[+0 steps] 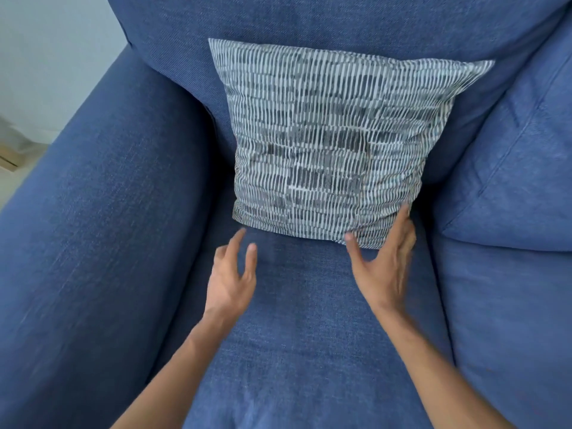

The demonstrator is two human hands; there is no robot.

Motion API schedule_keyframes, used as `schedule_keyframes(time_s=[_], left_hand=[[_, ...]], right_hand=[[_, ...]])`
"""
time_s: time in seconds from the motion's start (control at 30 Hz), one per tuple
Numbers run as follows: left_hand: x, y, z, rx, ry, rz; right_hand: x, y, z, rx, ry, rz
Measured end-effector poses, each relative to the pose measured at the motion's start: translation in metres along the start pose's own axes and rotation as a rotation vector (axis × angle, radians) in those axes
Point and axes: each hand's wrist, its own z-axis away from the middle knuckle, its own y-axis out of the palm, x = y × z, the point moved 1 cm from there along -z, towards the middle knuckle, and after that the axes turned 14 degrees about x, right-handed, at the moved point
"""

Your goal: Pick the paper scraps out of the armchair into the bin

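Note:
A blue fabric armchair point(297, 320) fills the view. A grey-and-white striped cushion point(328, 140) leans upright against its backrest. My left hand point(232, 274) hovers over the seat just below the cushion's lower left corner, fingers apart and empty. My right hand point(383, 261) is spread open at the cushion's lower right corner, fingertips touching its edge. No paper scraps and no bin are in view.
The wide left armrest point(102, 230) runs along the left side. A blue cushion or second seat point(510, 187) lies to the right. Pale floor and wall point(37, 72) show at the upper left.

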Motion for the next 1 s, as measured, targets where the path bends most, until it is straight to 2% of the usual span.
schedule_keyframes(time_s=[0.13,0.27,0.37,0.87,1.0], left_hand=[[0.023,0.023,0.033,0.016,0.042,-0.257],[0.054,0.043,0.052,0.030,0.103,-0.555],[0.074,0.057,0.068,0.074,0.079,-0.713],[0.097,0.075,0.073,0.070,0.005,-0.755],[0.096,0.075,0.073,0.070,0.001,-0.760]], right_hand=[[-0.009,0.034,0.059,0.143,-0.004,0.097],[-0.010,0.066,0.101,0.296,-0.172,0.329],[-0.014,0.081,0.112,0.357,-0.153,0.427],[-0.028,0.100,0.116,0.416,-0.129,0.674],[-0.026,0.097,0.115,0.433,-0.116,0.666]])
